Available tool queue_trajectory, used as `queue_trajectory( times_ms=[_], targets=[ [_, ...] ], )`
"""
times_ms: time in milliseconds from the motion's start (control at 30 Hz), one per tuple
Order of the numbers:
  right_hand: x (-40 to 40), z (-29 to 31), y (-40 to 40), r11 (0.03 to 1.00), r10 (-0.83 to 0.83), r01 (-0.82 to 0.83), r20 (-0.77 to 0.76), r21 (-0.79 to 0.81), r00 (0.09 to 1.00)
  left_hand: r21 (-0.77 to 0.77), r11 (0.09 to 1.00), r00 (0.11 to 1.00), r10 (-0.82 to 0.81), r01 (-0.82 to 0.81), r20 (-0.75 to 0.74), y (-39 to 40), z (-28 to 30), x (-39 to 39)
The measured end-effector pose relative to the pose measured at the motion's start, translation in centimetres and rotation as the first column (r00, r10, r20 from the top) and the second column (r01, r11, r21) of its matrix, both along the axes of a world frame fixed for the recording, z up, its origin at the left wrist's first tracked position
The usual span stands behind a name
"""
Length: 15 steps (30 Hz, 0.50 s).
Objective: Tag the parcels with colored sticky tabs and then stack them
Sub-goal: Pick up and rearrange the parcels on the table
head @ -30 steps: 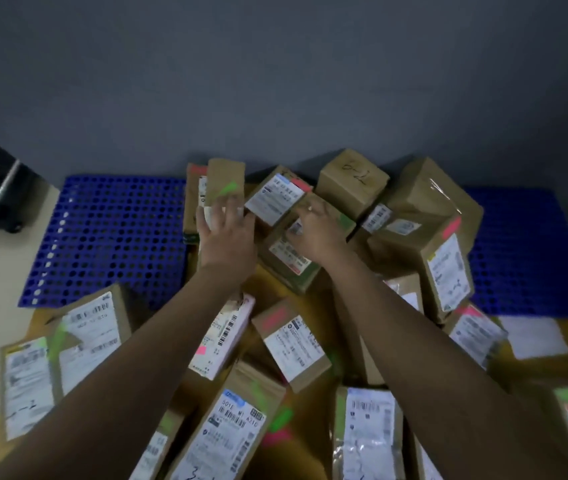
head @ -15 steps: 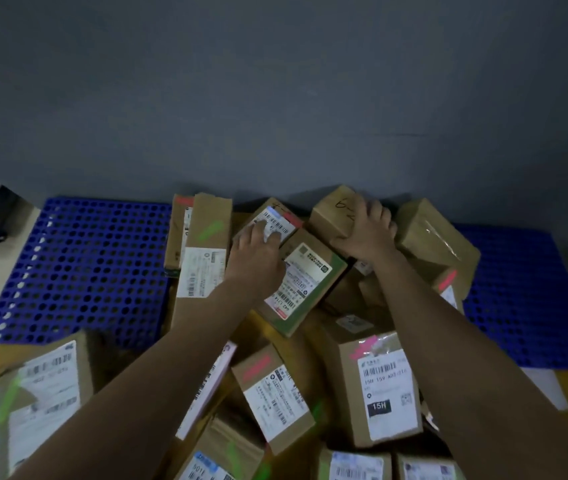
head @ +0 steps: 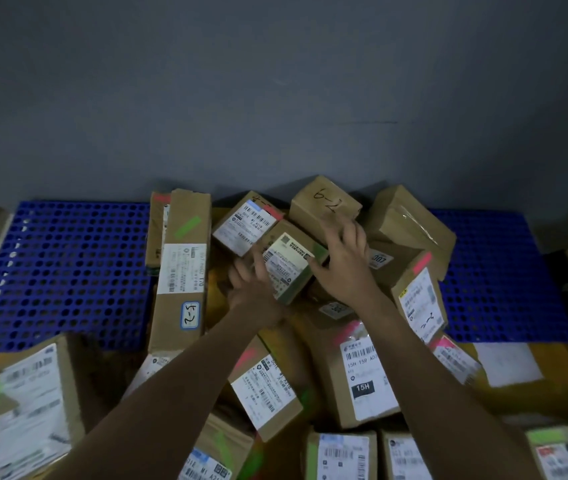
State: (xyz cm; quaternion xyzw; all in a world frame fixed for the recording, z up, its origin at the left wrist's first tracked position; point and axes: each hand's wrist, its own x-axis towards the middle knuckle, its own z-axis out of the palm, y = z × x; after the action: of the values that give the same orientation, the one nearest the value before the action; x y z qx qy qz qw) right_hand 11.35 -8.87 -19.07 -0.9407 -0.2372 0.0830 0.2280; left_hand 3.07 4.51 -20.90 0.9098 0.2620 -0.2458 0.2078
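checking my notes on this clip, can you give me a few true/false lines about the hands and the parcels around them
1. Both hands are at the same small parcel with a pale label. True: the left hand and right hand flank the small parcel.
2. The box behind the right hand has "6-2" handwritten on it. True: see the handwritten box.
3. The tall parcel to the left carries a pink tab. False: the tall parcel bears a green tab.
4. The parcels lie on a red perforated mat. False: the mat is blue.
5. The parcel marked "15H" stands on top of the pile by the wall. False: the 15H parcel lies nearer the person, between the forearms.
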Motion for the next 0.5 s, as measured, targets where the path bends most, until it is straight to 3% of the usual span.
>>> queue_trajectory(
  times_ms=[133, 267, 400, 500],
  targets=[
    [-1.0, 0.8, -0.8, 0.973, -0.090, 0.097, -0.044, 0.208, 0.995, 0.107, 0.989, 0.993, -0.106, 0.101, 0.045, 0.4, 2.9, 0.2],
    [-1.4, 3.3, -0.5, 0.882, -0.189, 0.213, -0.098, 0.419, 0.977, 0.172, 0.969, 0.968, -0.203, 0.178, 0.145, 0.6, 6.8, -0.2],
    [-1.0, 6.8, -0.3, 0.731, -0.261, 0.409, -0.331, 0.546, 0.907, 0.146, 0.953, 0.886, -0.300, 0.265, 0.353, 2.2, 10.5, -0.7],
    [-0.5, 9.3, -1.3, 0.663, -0.174, 0.546, -0.603, 0.513, 0.778, 0.054, 0.896, 0.806, -0.421, 0.441, 0.416, 4.2, 13.7, -1.3]
  ],
)
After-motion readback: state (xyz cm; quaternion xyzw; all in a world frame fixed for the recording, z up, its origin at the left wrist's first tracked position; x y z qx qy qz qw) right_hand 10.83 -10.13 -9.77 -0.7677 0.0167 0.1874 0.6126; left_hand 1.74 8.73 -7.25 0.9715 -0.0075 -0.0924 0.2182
